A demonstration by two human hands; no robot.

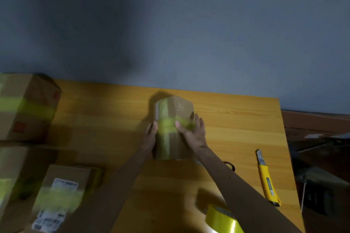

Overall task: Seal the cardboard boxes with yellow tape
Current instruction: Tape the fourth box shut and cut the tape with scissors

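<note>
The person's left forearm [117, 181] and right forearm [236, 181] are bare along all their visible length, from the frame's lower edge at about 7 and 5 o'clock up to the wrists; both are lean and straight. The left hand [150, 135] and right hand [194, 131] are bare as well, with slim fingers [199, 121] and a thumbnail showing on each. Motion blur softens the knuckles and fingertips, so finer marks there cannot be made out.
</note>
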